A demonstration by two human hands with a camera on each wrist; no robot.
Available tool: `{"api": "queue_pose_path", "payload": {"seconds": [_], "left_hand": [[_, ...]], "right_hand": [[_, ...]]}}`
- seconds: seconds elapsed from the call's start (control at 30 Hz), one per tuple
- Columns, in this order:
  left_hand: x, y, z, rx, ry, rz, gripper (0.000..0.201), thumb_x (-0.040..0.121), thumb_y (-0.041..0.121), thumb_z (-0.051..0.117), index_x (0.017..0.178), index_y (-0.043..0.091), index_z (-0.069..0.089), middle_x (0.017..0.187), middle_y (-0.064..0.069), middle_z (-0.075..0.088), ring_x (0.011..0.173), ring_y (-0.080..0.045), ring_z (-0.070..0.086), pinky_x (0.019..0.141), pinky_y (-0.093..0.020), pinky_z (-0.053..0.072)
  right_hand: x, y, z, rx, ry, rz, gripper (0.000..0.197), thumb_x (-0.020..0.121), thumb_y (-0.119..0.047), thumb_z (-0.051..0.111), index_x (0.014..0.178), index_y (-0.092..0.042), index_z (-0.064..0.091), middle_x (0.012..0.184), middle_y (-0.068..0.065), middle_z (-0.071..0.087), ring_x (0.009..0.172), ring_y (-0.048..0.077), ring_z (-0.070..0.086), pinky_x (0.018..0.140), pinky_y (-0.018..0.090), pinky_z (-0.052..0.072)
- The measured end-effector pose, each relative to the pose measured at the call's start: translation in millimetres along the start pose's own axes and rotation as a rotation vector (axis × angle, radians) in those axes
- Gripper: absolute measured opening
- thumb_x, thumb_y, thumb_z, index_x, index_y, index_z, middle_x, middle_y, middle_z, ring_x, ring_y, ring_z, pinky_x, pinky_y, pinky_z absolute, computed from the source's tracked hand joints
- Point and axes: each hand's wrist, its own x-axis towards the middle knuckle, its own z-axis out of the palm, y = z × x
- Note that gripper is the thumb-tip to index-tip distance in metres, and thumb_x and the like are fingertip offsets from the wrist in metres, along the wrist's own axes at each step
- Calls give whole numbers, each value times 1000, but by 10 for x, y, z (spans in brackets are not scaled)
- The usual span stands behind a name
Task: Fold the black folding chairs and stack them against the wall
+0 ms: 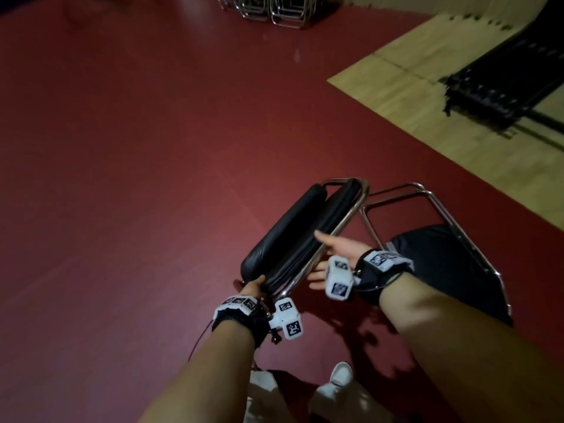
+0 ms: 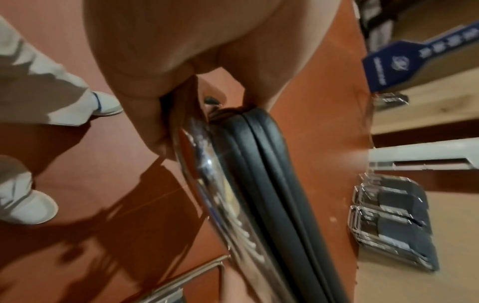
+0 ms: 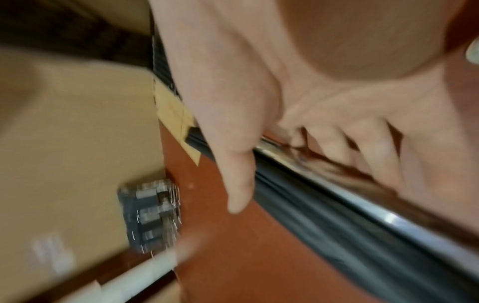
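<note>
Left hand (image 1: 251, 286) grips folded chair (image 1: 293, 239) at near end; right hand (image 1: 332, 257) spread, fingers loosely under chrome frame (image 1: 329, 236).

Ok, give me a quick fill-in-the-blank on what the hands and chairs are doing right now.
1. The left hand grips the near end of the ____ chair.
2. The right hand is ____, its fingers straight beside the chrome frame.
3. A second chair, on the person's right, is not yet ____.
4. The floor under both chairs is ____ in colour.

Missing words: folded; open; folded; red
</note>
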Motion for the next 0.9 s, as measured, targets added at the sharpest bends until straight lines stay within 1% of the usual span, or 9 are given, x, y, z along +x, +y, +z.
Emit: {"api": "queue_pose_path", "payload": {"seconds": [0.07,0.13,0.23,0.37,0.5,0.63,0.7,0.77,0.9], "left_hand": [[-81,-34,94,58,-29,-15,31,103,25,52,103,-6,57,56,-16,63,43,-26,61,58,-37,42],[-105,-74,160,40,-51,-30,35,105,25,48,88,-4,57,44,-13,59,34,-24,58,58,-38,39],[-193,-99,257,57,-75,-28,32,105,25,49,93,-4,58,48,-14,64,55,-30,63,61,-39,42],[-242,-171,365,129,-99,-58,29,101,23,54,90,-3,60,61,-19,69,68,-34,65,70,-43,48],[-35,-213,473,180,-90,-70,26,88,16,67,98,-7,59,74,-25,70,92,-43,66,101,-58,46],[729,-184,537,168,-191,-177,76,50,7,82,119,-12,57,105,-29,68,104,-49,64,103,-66,39],[387,44,594,148,-163,-138,44,59,6,77,95,-11,57,82,-25,66,88,-43,64,100,-55,42],[-36,361,633,120,-140,-97,43,55,6,80,84,-5,50,85,-21,60,85,-39,61,92,-49,44],[-222,890,706,232,-147,-89,71,74,25,71,124,-15,39,122,-25,57,105,-41,60,101,-57,45]], "right_hand": [[-47,61,51,-51,-2,21,66,83,-44,75,128,-7,44,94,25,71,97,39,67,84,55,54],[2,59,52,-100,43,4,76,86,-43,72,142,-3,41,109,25,67,94,38,67,83,51,54],[254,27,-95,-197,101,1,129,46,-42,97,150,-5,31,131,34,53,102,47,65,91,58,50],[427,65,-179,-212,215,-55,68,69,-38,86,117,2,59,108,25,67,95,46,68,88,62,52],[484,-3,-282,-305,280,-122,69,77,-38,80,127,5,56,119,22,63,105,43,63,96,56,50],[436,-239,-419,-382,357,-139,69,78,-47,75,127,-2,58,121,21,63,106,41,63,98,53,50],[364,-391,-470,-402,367,-153,63,83,-46,71,123,1,57,116,22,64,105,41,64,98,53,50],[273,-564,-508,-425,384,-169,53,88,-40,69,120,2,57,115,22,64,107,41,63,99,52,49],[260,-891,-636,-542,477,-192,63,84,-41,73,127,1,57,122,19,64,109,37,63,98,48,50]]}}
